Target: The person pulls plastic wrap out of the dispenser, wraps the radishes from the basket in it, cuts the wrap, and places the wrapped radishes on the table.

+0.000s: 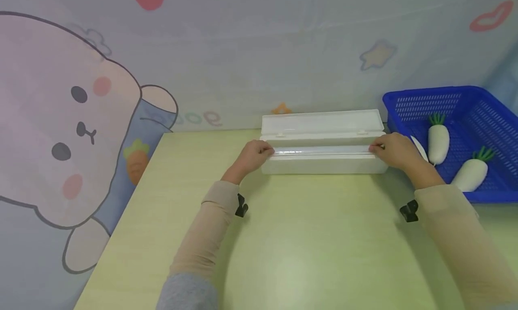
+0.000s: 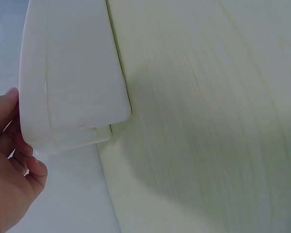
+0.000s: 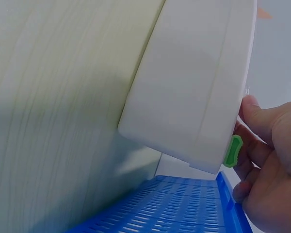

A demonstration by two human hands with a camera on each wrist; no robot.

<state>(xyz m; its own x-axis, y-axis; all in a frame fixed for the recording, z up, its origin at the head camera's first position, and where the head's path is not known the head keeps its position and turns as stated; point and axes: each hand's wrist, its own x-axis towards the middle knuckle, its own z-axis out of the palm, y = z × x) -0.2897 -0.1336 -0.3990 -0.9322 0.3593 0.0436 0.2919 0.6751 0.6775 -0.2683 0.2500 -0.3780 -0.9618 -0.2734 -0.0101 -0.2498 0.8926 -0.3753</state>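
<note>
A long white cling film dispenser box (image 1: 323,166) lies on the table, its lid (image 1: 321,121) swung open at the back. Clear cling film (image 1: 319,150) stretches along the box's opening. At the left end, my left hand (image 1: 254,155) pinches the film's corner between thumb and fingers. My right hand (image 1: 394,150) pinches the film at the opposite end. In the right wrist view a green slider (image 3: 233,151) sits at the box's end, beside the right fingers. The box wall hides the film in both wrist views.
A blue plastic basket (image 1: 491,197) stands at the right, close to the right forearm. Inside are two white radishes (image 1: 439,143) with green tops and a white object (image 1: 419,148) partly behind the right hand. A patterned cloth (image 1: 243,54) hangs behind the pale wood table (image 1: 315,238).
</note>
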